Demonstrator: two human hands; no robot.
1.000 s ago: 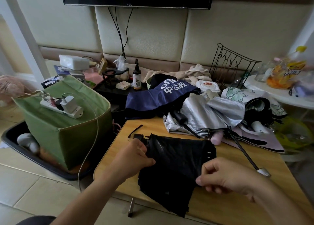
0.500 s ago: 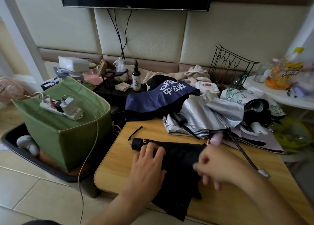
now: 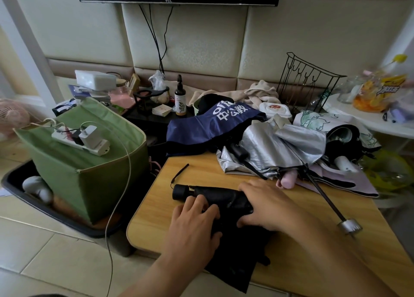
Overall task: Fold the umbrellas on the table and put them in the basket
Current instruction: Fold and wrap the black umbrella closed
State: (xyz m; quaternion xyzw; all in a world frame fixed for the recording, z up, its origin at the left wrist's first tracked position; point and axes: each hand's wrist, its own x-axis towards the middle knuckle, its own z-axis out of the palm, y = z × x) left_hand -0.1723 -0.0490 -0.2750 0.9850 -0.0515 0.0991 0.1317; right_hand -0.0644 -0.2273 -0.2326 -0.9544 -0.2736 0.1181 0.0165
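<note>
Since a second ago the black umbrella (image 3: pixel 226 209) has come down flat on the wooden table (image 3: pixel 298 247), canopy rolled tighter toward its handle; both hands have shifted on top of it. Green fabric basket (image 3: pixel 89 162) stands on the floor left of the table, a white power strip (image 3: pixel 80 140) lying across its rim. Far side of the table: navy umbrella (image 3: pixel 210 124) with white lettering, silver umbrella (image 3: pixel 280 148) just right of it, its shaft reaching toward the near right. Black umbrella lies near the table's near-left edge, handle pointing left, loose cloth hanging over the near edge. Left hand (image 3: pixel 192 231) rests palm-down on the canopy, fingers spread and fairly straight, pressing. Right hand (image 3: pixel 268 204) covers the rolled part, fingers curled round it.
</note>
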